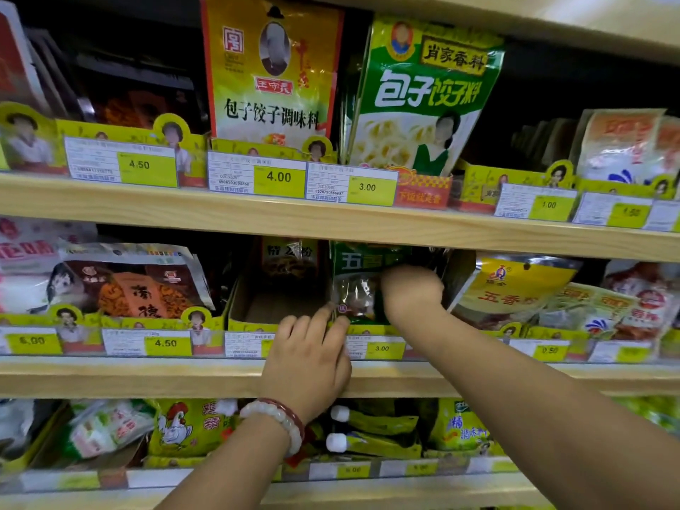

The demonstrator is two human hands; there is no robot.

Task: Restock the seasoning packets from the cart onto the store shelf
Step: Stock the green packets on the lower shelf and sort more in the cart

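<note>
A green seasoning packet (355,279) with white characters stands in a slot on the middle shelf (184,377). My right hand (410,292) reaches into that slot and grips the packet's right side, fingers curled round it and hidden behind. Straight fingers of my left hand (309,357) touch the packet's lower left corner and the yellow slot front. A bead bracelet sits on my left wrist. The cart is out of view.
A nearly empty cardboard tray (276,307) sits left of the green packet. Yellow packets (515,288) lean to its right. The upper shelf holds tall yellow (272,75) and green (427,97) packets; price tags line each shelf edge. More packets fill the bottom shelf.
</note>
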